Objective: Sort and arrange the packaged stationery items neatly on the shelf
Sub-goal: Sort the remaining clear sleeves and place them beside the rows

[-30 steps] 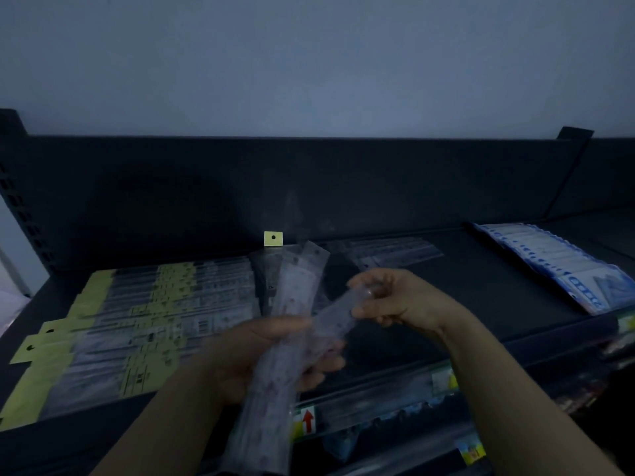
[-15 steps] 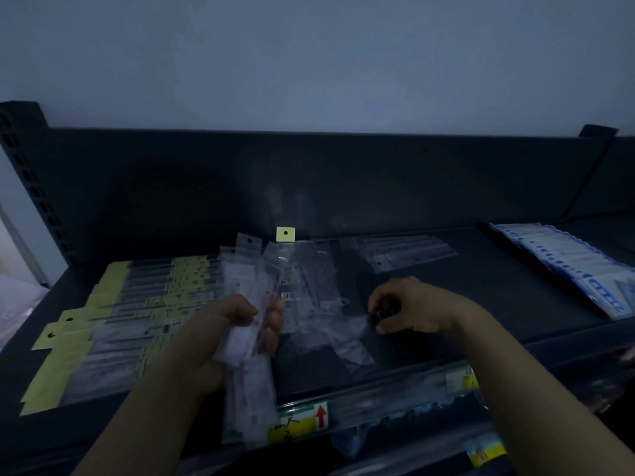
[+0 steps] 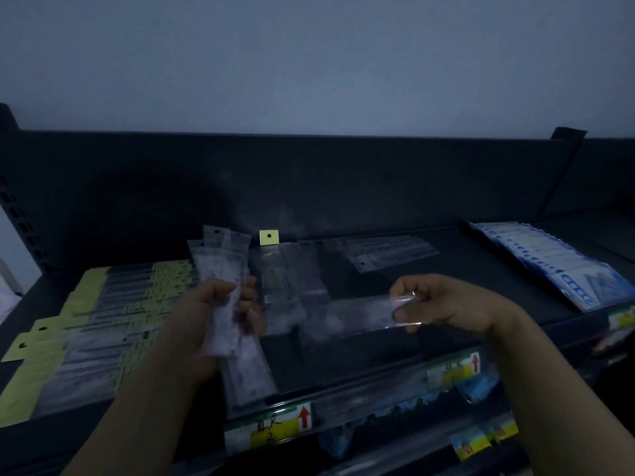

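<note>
Clear plastic fills both grips: the left hand [image 3: 202,324] has its fingers and thumb curled round a bundle of long clear packets [image 3: 230,269]. The bundle stands nearly upright, its hang-hole tops rising above the fist toward the back panel [image 3: 343,187] and its lower ends dropping past the palm to the shelf's front edge. The right hand [image 3: 446,304] pinches one end of a single clear packet [image 3: 357,316] between thumb and curled fingers. This packet runs roughly level leftward from the pinch, above the shelf floor, and its far end is blurred. Between the two hands, loose clear packets [image 3: 292,280] lie on the dark shelf [image 3: 457,262], one of them topped by a yellow hang tag [image 3: 269,236]. Further back, a small fan of clear packets [image 3: 388,252] lies flat near the back panel. Left of the left hand, yellow-carded packets [image 3: 103,321] lie in an overlapped row. Well to the right, blue-and-white packets [image 3: 556,266] lie overlapped too. Price labels [image 3: 275,429] with red arrows sit along the shelf's front edge.
</note>
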The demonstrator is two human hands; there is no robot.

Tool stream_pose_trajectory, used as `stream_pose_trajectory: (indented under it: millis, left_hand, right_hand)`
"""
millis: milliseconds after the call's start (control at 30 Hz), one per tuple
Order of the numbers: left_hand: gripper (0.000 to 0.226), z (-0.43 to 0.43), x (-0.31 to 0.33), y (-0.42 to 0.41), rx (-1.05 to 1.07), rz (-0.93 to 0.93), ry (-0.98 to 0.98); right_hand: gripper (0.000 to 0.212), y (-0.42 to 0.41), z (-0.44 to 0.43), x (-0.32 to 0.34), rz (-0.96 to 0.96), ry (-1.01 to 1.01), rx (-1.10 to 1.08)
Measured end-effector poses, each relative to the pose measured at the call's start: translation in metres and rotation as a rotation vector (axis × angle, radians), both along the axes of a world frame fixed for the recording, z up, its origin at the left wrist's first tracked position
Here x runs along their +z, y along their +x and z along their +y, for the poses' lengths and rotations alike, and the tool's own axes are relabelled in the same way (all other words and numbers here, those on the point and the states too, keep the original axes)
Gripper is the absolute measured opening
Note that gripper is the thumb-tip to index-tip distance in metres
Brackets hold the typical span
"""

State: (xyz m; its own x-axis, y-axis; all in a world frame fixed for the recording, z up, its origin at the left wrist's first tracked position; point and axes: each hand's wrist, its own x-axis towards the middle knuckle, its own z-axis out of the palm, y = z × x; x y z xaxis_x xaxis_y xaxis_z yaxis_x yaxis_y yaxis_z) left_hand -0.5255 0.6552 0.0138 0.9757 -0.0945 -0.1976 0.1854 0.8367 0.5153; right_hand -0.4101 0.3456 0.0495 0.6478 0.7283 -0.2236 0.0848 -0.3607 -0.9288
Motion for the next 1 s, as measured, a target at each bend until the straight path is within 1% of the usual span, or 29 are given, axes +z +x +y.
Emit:
stream_pose_trajectory:
  millis: [33,133,167,233,267,333,367,400,433,467,500,533,600,667,733,800,867,933,1000]
  left_hand:
    - [0.067,-0.003,0.002,0.000,0.005,-0.004,0.016]
    - [0.033,-0.008,0.008,0.001,0.067,0.024,0.146]
    - [0.037,-0.010,0.008,0.002,0.065,0.025,0.127]
    - [0.067,-0.013,0.005,0.003,0.037,-0.007,0.013]
    - [0.075,-0.015,0.003,0.004,0.036,-0.023,-0.018]
    - [0.075,-0.024,0.004,0.004,0.028,-0.037,-0.005]
    - [0.068,-0.033,0.006,0.003,0.014,-0.047,0.037]
    - [0.054,-0.042,0.006,0.004,0.006,-0.057,0.104]
    - [0.036,-0.052,0.007,0.005,0.011,-0.059,0.163]
    - [0.022,-0.061,0.008,0.007,0.031,-0.050,0.182]
    - [0.018,-0.069,0.010,0.008,0.046,-0.054,0.172]
    - [0.021,-0.075,0.011,0.011,0.055,-0.066,0.177]
    - [0.031,-0.082,0.012,0.015,0.087,-0.055,0.209]
    - [0.025,-0.082,0.013,0.019,0.183,0.009,0.166]
    - [0.017,-0.081,0.012,0.025,0.268,0.030,0.097]
    - [0.019,-0.083,0.013,0.026,0.313,0.027,0.097]
    - [0.026,-0.087,0.015,0.024,0.362,-0.001,0.125]
    - [0.038,-0.090,0.015,0.022,0.399,-0.060,0.173]
    - [0.047,-0.093,0.017,0.022,0.394,-0.122,0.237]
  right_hand:
    - [0.016,-0.002,-0.004,0.003,0.020,0.044,0.014]
    - [0.014,-0.007,-0.012,0.011,0.083,0.181,0.050]
    - [0.017,-0.009,-0.013,0.013,0.097,0.228,0.049]
    - [0.027,-0.011,-0.013,0.016,0.128,0.338,0.023]
    - [0.029,-0.013,-0.011,0.017,0.138,0.389,-0.003]
    - [0.026,-0.017,0.000,0.018,0.153,0.453,-0.087]
    - [0.021,-0.019,0.009,0.016,0.174,0.465,-0.146]
    - [0.016,-0.022,0.020,0.012,0.204,0.471,-0.210]
    - [0.012,-0.025,0.032,0.008,0.231,0.476,-0.270]
    - [0.011,-0.030,0.045,0.004,0.250,0.478,-0.313]
    - [0.012,-0.034,0.057,-0.001,0.250,0.469,-0.336]
    - [0.014,-0.039,0.067,-0.006,0.226,0.443,-0.339]
    - [0.013,-0.050,0.080,-0.010,0.108,0.340,-0.298]
    - [0.016,-0.056,0.084,-0.011,-0.020,0.221,-0.251]
    - [0.024,-0.058,0.085,-0.010,-0.072,0.120,-0.249]
    - [0.033,-0.057,0.085,-0.009,-0.031,0.073,-0.257]
    - [0.043,-0.057,0.086,-0.007,0.077,0.098,-0.263]
    - [0.046,-0.058,0.086,-0.005,0.157,0.130,-0.276]
    - [0.047,-0.057,0.084,-0.004,0.188,0.139,-0.283]
